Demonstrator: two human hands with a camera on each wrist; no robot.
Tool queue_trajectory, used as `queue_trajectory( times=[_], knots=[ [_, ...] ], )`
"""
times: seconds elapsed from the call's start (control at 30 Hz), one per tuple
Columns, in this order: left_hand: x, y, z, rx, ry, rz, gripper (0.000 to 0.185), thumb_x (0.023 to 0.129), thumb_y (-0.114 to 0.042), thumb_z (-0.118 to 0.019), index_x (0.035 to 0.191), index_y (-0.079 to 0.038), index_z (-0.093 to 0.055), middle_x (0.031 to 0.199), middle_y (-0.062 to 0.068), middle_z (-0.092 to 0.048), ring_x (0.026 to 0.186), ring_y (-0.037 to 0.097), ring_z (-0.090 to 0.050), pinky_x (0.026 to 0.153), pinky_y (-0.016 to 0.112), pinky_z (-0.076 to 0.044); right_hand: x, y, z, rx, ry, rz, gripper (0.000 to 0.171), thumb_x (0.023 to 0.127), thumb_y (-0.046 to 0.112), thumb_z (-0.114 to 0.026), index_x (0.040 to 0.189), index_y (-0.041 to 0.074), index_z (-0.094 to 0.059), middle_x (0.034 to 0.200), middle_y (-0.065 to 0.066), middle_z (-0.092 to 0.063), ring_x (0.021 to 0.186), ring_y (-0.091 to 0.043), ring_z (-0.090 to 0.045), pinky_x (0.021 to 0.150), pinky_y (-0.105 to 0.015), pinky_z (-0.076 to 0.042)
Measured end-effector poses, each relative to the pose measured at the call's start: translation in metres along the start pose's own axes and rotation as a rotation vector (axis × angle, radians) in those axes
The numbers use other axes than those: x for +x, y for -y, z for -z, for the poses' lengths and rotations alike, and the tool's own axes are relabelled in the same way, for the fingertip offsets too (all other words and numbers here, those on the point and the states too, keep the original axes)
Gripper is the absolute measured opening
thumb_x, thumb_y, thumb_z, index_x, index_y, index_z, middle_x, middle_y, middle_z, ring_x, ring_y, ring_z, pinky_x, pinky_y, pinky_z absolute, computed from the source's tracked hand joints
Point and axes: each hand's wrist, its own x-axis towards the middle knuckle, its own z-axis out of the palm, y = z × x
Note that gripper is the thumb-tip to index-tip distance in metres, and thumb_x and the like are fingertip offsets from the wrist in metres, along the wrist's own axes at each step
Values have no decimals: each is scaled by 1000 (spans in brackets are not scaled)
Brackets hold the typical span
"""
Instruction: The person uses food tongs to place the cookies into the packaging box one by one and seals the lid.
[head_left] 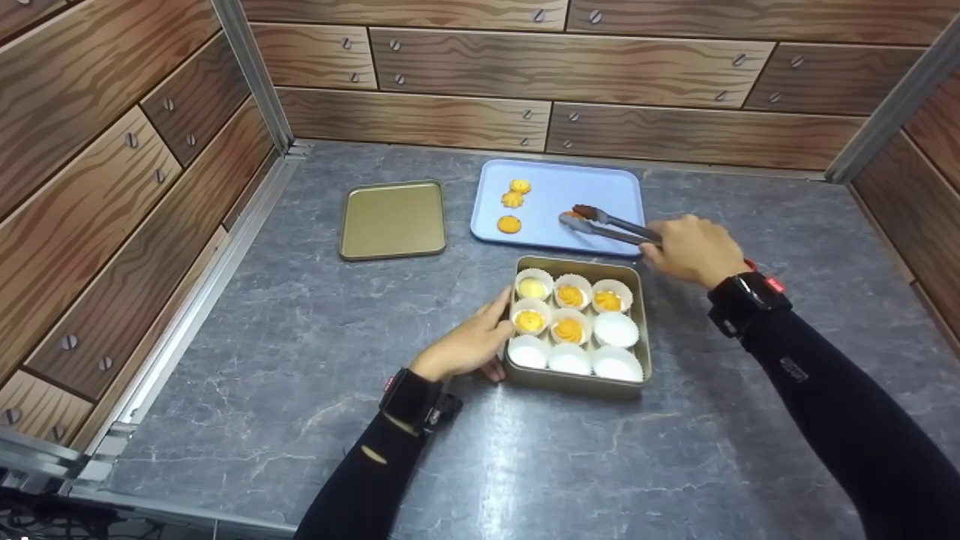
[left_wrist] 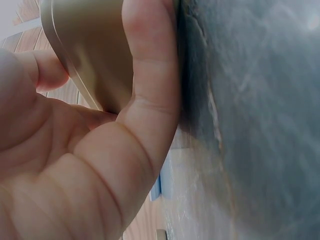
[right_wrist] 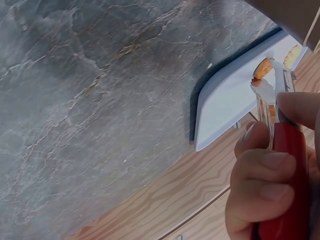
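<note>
My right hand point(head_left: 697, 247) grips tongs point(head_left: 626, 229) with a red handle point(right_wrist: 290, 185). Over the blue tray point(head_left: 559, 176), the tong tips lie around a golden cookie point(right_wrist: 262, 68), which they partly hide in the head view. My left hand point(head_left: 469, 341) rests against the left side of a gold tin point(head_left: 577, 386), its thumb at the rim and a finger point(left_wrist: 152, 75) low along the wall. Inside the tin, white paper cups stand in rows; several hold cookies point(head_left: 568, 330), and the front-row cups point(head_left: 570, 360) are bare.
Three cookies point(head_left: 509, 224) lie toward the left of the blue tray. A flat gold lid point(head_left: 394, 221) lies on the grey marbled table point(head_left: 300, 337), left of the tray. Wood-patterned panels point(head_left: 450, 67) enclose the back and sides.
</note>
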Motion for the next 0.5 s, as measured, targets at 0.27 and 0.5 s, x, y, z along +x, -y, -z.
queue_trajectory(
  times=[0.27, 0.5],
  knots=[
    [1, 0, -1, -3, -6, 11, 73, 112, -30, -46, 172, -27, -5, 178, 13, -11, 65, 23, -67, 58, 35, -65, -8, -6, 6, -7, -6, -5, 40, 104, 36, -60, 129, 6, -71, 86, -16, -68, 72, -35, -63, 64, -60, -57],
    [1, -1, -1, 1, -2, 10, 72, 112, -31, -44, 173, -26, -5, 178, 14, -10, 65, 23, -67, 59, 35, -65, -36, -9, 24, -19, -19, 17, 33, 106, 39, -58, 117, 10, -69, 70, -5, -54, 62, -26, -54, 50, -44, -50]
  ],
)
